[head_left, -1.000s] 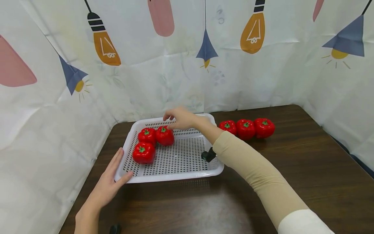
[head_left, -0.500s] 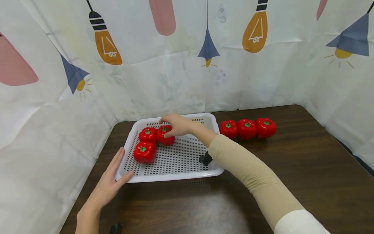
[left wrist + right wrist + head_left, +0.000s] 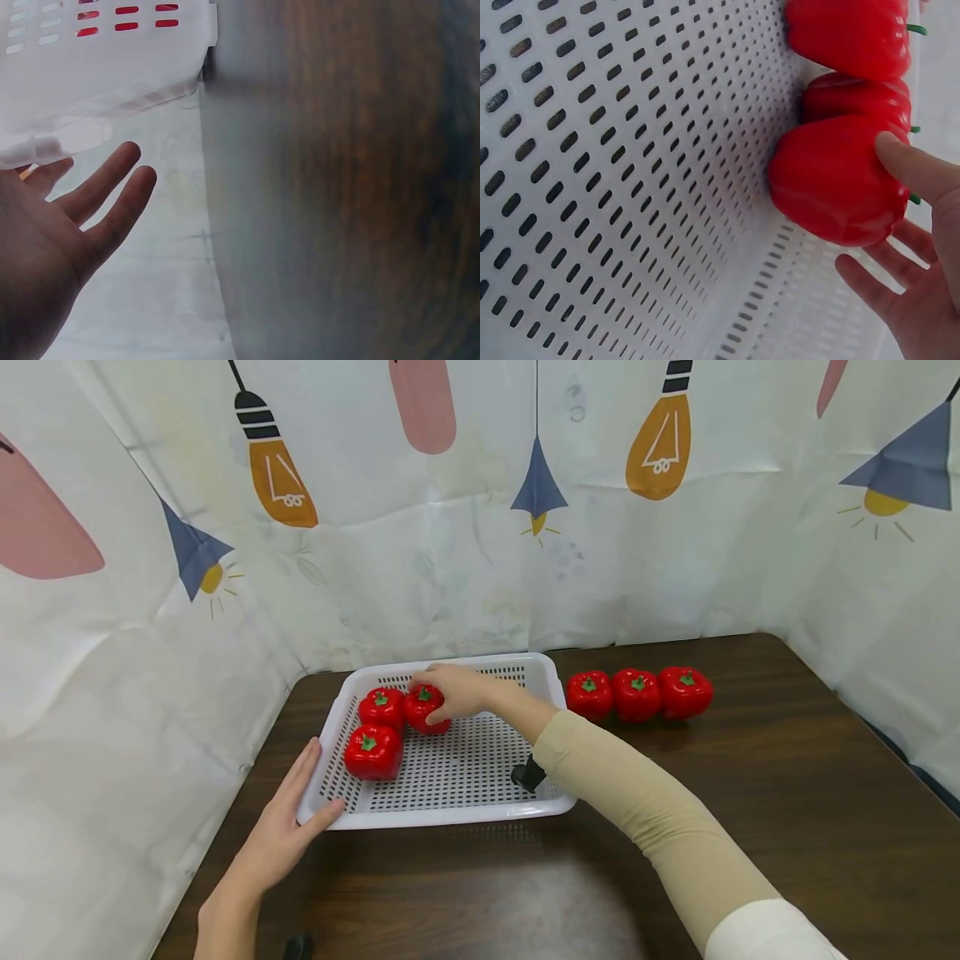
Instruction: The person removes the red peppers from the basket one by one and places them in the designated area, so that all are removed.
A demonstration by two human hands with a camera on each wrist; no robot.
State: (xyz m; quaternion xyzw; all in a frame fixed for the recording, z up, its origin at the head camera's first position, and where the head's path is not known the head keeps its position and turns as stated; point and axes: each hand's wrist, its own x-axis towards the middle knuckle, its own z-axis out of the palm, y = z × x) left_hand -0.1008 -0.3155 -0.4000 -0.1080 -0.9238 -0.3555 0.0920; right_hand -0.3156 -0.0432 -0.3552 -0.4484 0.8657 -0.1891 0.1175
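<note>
A white perforated plastic basket (image 3: pixel 450 817) stands on the dark wooden table, with three red bell peppers at its left side. My right hand (image 3: pixel 463 692) reaches in and grips the bell pepper (image 3: pixel 832 180) nearest the middle, thumb on one side and fingers on the other. That pepper sits beside a second bell pepper (image 3: pixel 382 707), and a third bell pepper (image 3: pixel 373 752) lies nearer the front. At the basket's front left corner my left hand (image 3: pixel 272 839) rests against the rim, fingers extended along the outside, thumb over the front edge.
Right of the basket, a row of three more bell peppers (image 3: pixel 636 695) sits on the table (image 3: pixel 750 777). A white cloth (image 3: pixel 480 585) printed with lamps and bulbs hangs behind and at both sides. Black wrist cameras (image 3: pixel 528 774) show by the forearms.
My right hand has come down from above the middle bell pepper and now grips it. The left hand stays at the basket corner. The head view has shifted slightly.
</note>
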